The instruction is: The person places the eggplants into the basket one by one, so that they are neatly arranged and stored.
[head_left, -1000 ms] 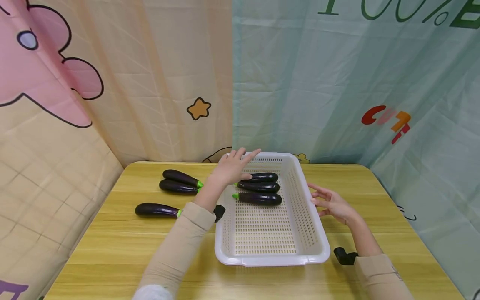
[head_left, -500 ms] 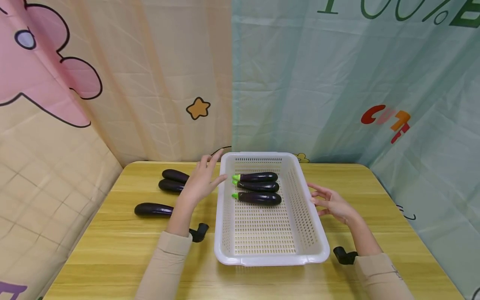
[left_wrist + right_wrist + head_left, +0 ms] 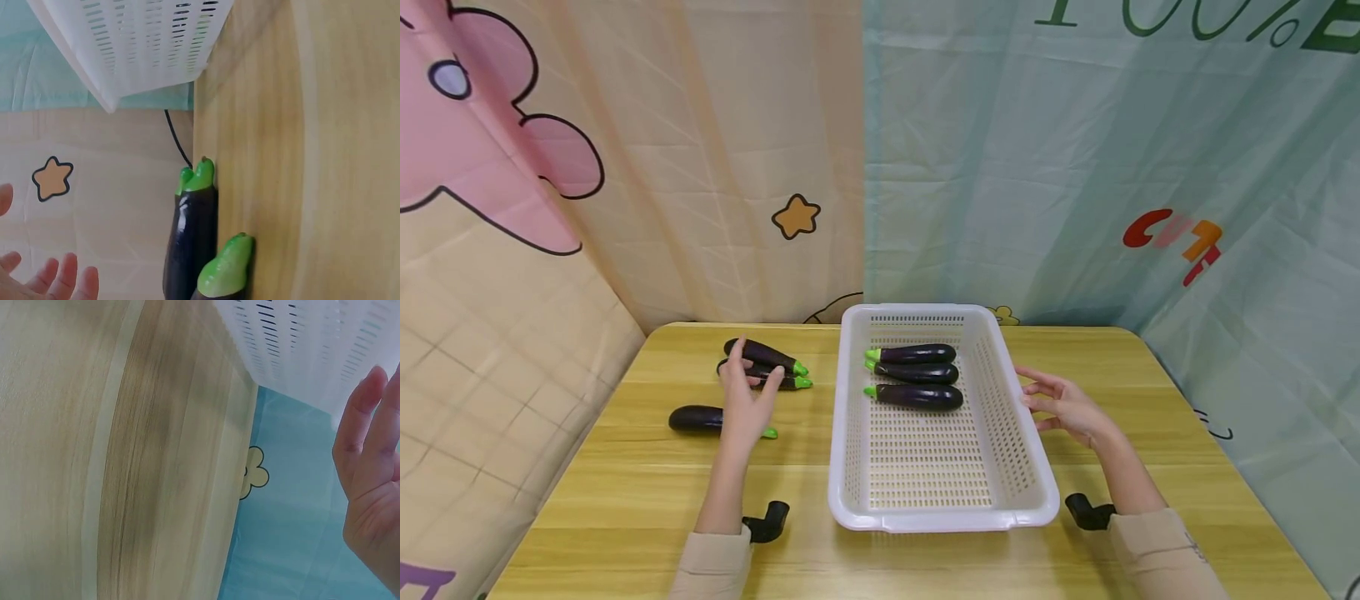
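Hovering with fingers spread and nothing held, left hand (image 3: 743,402) sits over three loose eggplants (image 3: 765,356) on the wooden table (image 3: 625,483) | right hand (image 3: 1063,406) relaxed, fingers straight, fingertips at the right wall of the white basket (image 3: 1026,467) | basket holds three eggplants (image 3: 917,375) at its far end

- Three dark purple eggplants (image 3: 766,356) with green stems lie on the wooden table, left of the basket.
- White perforated basket (image 3: 1028,467) holds three more eggplants (image 3: 917,374).
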A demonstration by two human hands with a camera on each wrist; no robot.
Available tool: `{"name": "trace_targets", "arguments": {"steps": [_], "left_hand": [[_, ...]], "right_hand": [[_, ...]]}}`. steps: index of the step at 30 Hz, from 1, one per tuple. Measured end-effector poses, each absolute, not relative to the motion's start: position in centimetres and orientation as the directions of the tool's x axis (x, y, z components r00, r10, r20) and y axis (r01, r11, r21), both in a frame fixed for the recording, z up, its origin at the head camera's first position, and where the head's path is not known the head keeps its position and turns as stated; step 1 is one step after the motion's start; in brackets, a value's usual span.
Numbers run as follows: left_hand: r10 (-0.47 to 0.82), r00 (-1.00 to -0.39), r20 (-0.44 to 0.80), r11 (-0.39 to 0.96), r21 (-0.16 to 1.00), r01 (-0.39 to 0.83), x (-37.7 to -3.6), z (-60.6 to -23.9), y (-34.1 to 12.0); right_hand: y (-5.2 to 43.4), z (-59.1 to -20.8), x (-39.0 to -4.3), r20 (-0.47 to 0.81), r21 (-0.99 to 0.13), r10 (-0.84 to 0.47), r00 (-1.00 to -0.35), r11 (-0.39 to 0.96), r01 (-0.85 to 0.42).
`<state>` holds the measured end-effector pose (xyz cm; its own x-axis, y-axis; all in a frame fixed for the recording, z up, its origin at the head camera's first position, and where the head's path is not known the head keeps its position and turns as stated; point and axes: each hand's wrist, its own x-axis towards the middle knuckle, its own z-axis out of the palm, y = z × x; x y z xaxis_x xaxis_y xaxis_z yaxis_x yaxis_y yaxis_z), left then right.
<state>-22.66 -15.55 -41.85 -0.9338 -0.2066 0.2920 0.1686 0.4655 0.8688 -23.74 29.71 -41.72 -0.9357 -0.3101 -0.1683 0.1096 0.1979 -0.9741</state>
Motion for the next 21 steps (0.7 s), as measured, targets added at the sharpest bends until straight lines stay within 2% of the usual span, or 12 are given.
{"name": "trace_targets", "arguments": {"steps": [5,9,15,21], "left_hand": [[-0.463,-0.856,0.23,0.338,0.939,0.069,-21.4,-43.2,-16.8],[-0.576,-0.807,0.133,0.228,0.974,-0.003,-20.3,-43.9,-17.6],[-0.677,-0.736,-0.011,0.022,0.999,-0.036,-19.2,-44.3,-18.4],[-0.688,-0.7,-0.193,-0.179,0.979,-0.093,-19.2,-44.7,-19.4]], "right_hand": [[29.6,-41.4,-23.7,-0.195,-0.967,-0.281,-0.94,0.216,0.136],[29.5,-41.3,-23.6,-0.205,-0.964,-0.27,-0.941,0.223,0.146],[29.5,-41.3,-23.6,-0.202,-0.964,-0.264,-0.943,0.225,0.143],[29.5,-41.4,-23.6,-0.202,-0.964,-0.264,-0.943,0.226,0.143]]}}
